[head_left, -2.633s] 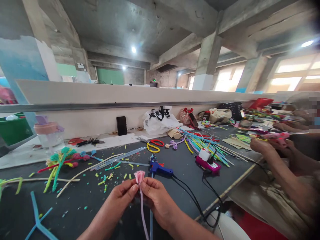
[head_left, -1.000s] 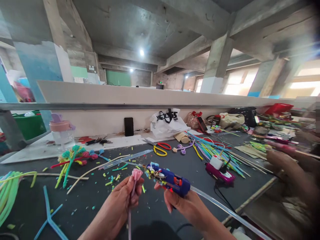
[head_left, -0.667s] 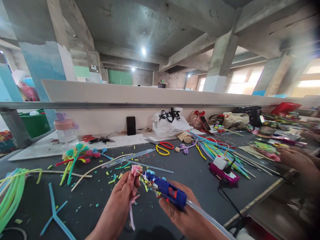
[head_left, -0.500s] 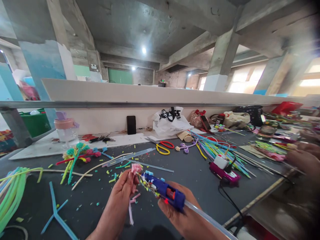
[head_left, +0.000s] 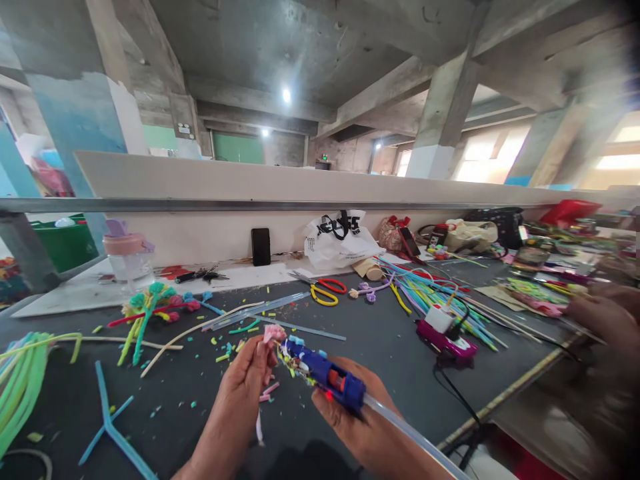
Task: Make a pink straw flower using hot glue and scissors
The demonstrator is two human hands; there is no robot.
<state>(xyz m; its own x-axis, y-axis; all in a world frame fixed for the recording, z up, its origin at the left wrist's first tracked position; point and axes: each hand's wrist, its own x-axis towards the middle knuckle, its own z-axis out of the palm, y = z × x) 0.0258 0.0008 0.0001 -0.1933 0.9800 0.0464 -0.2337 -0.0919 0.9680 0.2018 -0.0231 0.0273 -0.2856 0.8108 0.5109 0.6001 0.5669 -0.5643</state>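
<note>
My left hand (head_left: 239, 393) pinches a small pink fuzzy piece (head_left: 274, 333) between thumb and fingers. A pale strip hangs down below those fingers. My right hand (head_left: 357, 417) is wrapped round a blue glue gun (head_left: 325, 375) with a small red light lit. Its nozzle points left and sits close to the pink piece; whether they touch cannot be made out. A long clear glue stick (head_left: 410, 432) sticks out of the gun's rear. Cut yellow, green and pink bits (head_left: 270, 392) lie on the dark table around my left hand.
Scissors (head_left: 325, 291) lie beyond my hands, near clear sticks (head_left: 265, 310). Colored stems (head_left: 425, 290) and a magenta power strip (head_left: 445, 341) are on the right. A blue stem shape (head_left: 107, 420) lies left. Another person's hand (head_left: 603, 310) is at far right.
The whole view has shifted slightly. Both hands keep their holds, and the gun's nozzle stays beside the pink piece.
</note>
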